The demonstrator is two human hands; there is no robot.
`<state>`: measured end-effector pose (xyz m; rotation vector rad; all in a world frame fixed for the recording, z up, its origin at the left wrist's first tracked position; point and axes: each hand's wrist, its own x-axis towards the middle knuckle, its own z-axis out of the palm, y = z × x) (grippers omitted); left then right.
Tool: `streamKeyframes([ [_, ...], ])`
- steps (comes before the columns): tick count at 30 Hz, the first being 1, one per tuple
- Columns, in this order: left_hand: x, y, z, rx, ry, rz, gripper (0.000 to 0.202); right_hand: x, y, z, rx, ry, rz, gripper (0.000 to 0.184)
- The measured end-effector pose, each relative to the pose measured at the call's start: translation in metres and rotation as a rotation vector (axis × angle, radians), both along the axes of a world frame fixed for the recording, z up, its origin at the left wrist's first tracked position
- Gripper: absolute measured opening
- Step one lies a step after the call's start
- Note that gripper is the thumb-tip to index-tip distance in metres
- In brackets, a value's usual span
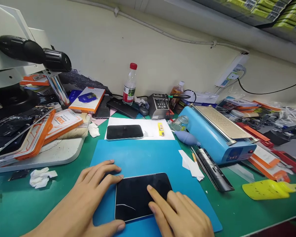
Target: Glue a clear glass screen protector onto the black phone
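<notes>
A black phone (135, 194) lies screen up on the blue work mat (143, 154), with a thin white scratch or hair near its lower left. My left hand (88, 197) rests flat at the phone's left edge, fingers spread along its top corner and thumb at its bottom corner. My right hand (177, 214) sits on the phone's lower right part, index finger pressing on the glass. A second black phone (124, 132) lies farther back on a white sheet (153, 126).
A blue heating machine (212, 135) stands to the right, with a metal tool (212, 168) and a yellow object (268, 189) near it. A microscope base (51, 153) and orange boxes (39, 131) crowd the left. Behind are a bottle (129, 84), a grey controller (158, 106), and crumpled tissue (41, 176).
</notes>
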<state>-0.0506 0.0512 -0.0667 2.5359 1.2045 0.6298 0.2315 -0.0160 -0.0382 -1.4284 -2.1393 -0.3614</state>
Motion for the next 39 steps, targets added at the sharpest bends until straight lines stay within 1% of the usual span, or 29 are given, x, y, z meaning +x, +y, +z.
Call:
streamKeyframes([
  [4,0.001,-0.001,0.0,-0.021,0.026,-0.005,0.068,0.014,0.006,0.003,0.004,0.016,-0.111,0.035],
  [6,0.004,-0.002,0.001,-0.019,0.023,0.006,0.067,0.018,0.006,0.002,0.019,0.021,-0.135,0.036],
  [7,0.005,-0.002,0.002,-0.014,0.018,0.022,0.066,0.017,0.005,0.001,0.02,0.019,-0.127,0.035],
  [9,0.005,-0.002,0.002,-0.002,0.008,0.044,0.065,0.014,0.002,-0.001,0.016,0.007,-0.062,0.035],
  [11,0.004,-0.001,0.001,0.003,0.009,0.024,0.066,0.009,0.001,-0.003,-0.012,0.003,-0.007,0.036],
  [12,0.003,-0.001,0.0,0.005,0.013,0.003,0.067,0.008,0.001,-0.003,-0.024,0.008,-0.003,0.035],
  [15,0.0,0.0,-0.003,0.008,0.027,-0.025,0.07,0.01,0.002,-0.005,-0.044,0.045,-0.084,0.033],
  [18,0.0,0.0,-0.004,0.024,0.026,-0.008,0.07,0.013,0.003,-0.005,-0.01,0.063,-0.148,0.033],
  [20,0.0,0.001,-0.004,0.044,0.035,-0.013,0.07,0.011,0.003,-0.005,-0.013,0.038,-0.106,0.035],
  [22,-0.001,0.002,-0.005,0.066,0.053,-0.031,0.071,0.008,0.003,-0.004,-0.047,0.003,-0.048,0.038],
  [23,-0.002,0.003,-0.006,0.078,0.062,-0.042,0.072,0.007,0.003,-0.005,-0.067,-0.004,-0.043,0.038],
  [25,-0.004,0.004,-0.009,0.1,0.077,-0.042,0.072,0.005,0.002,-0.006,-0.078,0.014,-0.088,0.038],
  [29,-0.006,0.007,-0.013,0.15,0.091,-0.061,0.072,0.01,-0.001,-0.013,-0.07,0.138,-0.249,0.036],
  [31,-0.006,0.007,-0.013,0.164,0.095,-0.062,0.073,0.015,-0.003,-0.013,-0.11,0.267,-0.325,0.036],
  [34,-0.004,0.006,-0.011,0.169,0.086,-0.063,0.074,0.022,-0.005,-0.01,-0.206,0.473,-0.399,0.038],
  [36,-0.001,0.003,-0.007,0.156,0.057,-0.04,0.074,0.025,-0.005,-0.007,-0.252,0.545,-0.416,0.037],
  [39,0.006,-0.003,0.0,0.105,-0.009,0.03,0.069,0.026,-0.004,-0.003,-0.319,0.578,-0.386,0.036],
])
